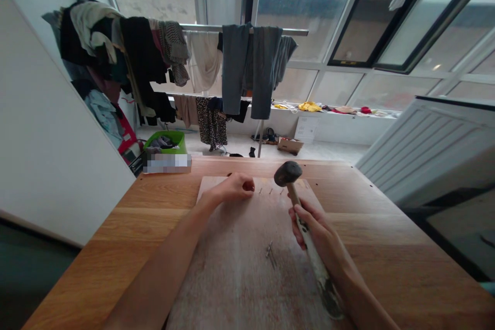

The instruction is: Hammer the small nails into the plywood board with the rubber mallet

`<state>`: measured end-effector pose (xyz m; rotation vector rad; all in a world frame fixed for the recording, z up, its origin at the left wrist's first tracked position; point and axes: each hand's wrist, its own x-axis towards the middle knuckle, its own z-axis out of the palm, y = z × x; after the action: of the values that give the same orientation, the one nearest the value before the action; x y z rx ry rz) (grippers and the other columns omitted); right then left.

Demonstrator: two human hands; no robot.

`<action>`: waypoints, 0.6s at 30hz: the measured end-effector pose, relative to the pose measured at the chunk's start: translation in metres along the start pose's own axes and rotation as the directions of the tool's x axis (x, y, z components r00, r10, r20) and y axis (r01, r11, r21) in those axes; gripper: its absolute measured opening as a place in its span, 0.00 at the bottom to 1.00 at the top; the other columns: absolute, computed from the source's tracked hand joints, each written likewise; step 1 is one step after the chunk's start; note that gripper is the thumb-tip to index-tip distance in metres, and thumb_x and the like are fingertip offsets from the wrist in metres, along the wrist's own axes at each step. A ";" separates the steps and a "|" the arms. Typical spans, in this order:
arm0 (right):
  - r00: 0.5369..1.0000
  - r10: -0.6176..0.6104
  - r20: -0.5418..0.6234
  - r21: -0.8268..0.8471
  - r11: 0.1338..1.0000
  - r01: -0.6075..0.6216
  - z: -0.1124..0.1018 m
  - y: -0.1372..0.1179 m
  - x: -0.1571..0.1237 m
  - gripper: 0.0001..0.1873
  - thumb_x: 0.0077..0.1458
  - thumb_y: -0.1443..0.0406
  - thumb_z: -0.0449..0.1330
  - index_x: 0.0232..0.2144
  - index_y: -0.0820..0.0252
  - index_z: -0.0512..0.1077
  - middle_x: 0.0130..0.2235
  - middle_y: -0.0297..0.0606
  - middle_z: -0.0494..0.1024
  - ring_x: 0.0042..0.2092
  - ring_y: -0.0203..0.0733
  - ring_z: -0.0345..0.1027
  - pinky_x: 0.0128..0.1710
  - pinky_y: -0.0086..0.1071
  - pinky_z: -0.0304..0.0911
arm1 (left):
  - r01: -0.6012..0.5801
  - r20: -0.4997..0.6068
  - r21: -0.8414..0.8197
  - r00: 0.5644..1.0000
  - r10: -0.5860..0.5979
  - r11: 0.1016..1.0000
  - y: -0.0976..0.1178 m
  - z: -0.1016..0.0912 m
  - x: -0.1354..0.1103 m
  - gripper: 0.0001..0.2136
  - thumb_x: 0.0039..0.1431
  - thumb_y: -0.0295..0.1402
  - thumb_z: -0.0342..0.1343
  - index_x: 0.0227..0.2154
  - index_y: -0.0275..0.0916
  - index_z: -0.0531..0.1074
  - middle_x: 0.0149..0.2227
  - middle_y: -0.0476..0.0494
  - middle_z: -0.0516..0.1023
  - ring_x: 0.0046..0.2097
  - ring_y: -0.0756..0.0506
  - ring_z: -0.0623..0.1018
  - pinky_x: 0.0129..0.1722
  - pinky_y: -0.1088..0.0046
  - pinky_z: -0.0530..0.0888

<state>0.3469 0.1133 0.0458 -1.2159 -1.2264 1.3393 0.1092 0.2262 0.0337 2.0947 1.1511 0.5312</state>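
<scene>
My left hand [238, 186] is closed in a pinch near the far edge of a wooden board [232, 258], on what looks like a nail, mostly hidden by the fingers. Just right of it, a row of thin nails [270, 191] stands up from the board. My right hand [311, 221] grips the worn, pale handle of a mallet [288, 174]. Its dark, rounded head is raised above the right end of that row. Nearer to me, a small pile of loose nails [271, 253] lies on the board between my forearms.
Beneath the board is a wooden table [131, 232], with a flat pale box [167, 163] at its far left corner. Beyond stand a laundry rack [266, 31] hung with clothes and a green basin [165, 142]. A white panelled piece [433, 149] flanks the table's right.
</scene>
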 end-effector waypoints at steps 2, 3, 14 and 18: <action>1.000 -0.004 0.012 -0.021 1.000 0.004 0.004 -0.008 0.000 0.18 0.57 0.49 0.59 0.33 0.57 0.68 0.19 0.26 0.67 0.15 0.29 0.54 0.12 0.23 0.51 | 0.014 0.003 -0.056 1.000 -0.014 0.998 -0.005 0.000 0.000 0.04 0.51 0.25 0.59 0.30 0.34 0.77 0.26 0.51 0.74 0.29 0.51 0.71 0.31 0.78 0.67; 1.000 -0.006 0.023 -0.027 1.000 0.007 0.006 -0.013 0.000 0.18 0.57 0.49 0.59 0.32 0.57 0.68 0.20 0.26 0.67 0.15 0.29 0.54 0.12 0.23 0.51 | 0.015 -0.001 -0.075 1.000 -0.015 0.997 -0.008 0.000 0.001 0.04 0.50 0.26 0.59 0.30 0.34 0.77 0.26 0.51 0.74 0.29 0.51 0.71 0.31 0.78 0.68; 0.991 -0.006 0.133 -0.046 0.999 0.013 0.038 0.000 0.013 0.17 0.58 0.50 0.57 0.30 0.57 0.66 0.18 0.25 0.64 0.15 0.30 0.55 0.11 0.23 0.53 | -0.015 -0.033 -0.189 0.999 0.009 0.982 -0.018 0.003 0.000 0.04 0.51 0.27 0.59 0.30 0.33 0.78 0.27 0.49 0.76 0.29 0.51 0.73 0.31 0.77 0.68; 0.984 0.013 0.177 -0.044 0.999 -0.005 0.038 0.006 0.010 0.17 0.58 0.50 0.58 0.30 0.57 0.66 0.17 0.24 0.63 0.14 0.29 0.54 0.11 0.23 0.53 | -0.028 -0.029 -0.199 0.999 0.022 0.980 -0.017 0.002 0.000 0.04 0.50 0.26 0.60 0.30 0.33 0.77 0.26 0.50 0.75 0.29 0.51 0.72 0.31 0.77 0.67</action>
<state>0.3084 0.1190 0.0393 -1.1521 -1.3825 1.4599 0.1005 0.2317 0.0200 1.9374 1.0423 0.6608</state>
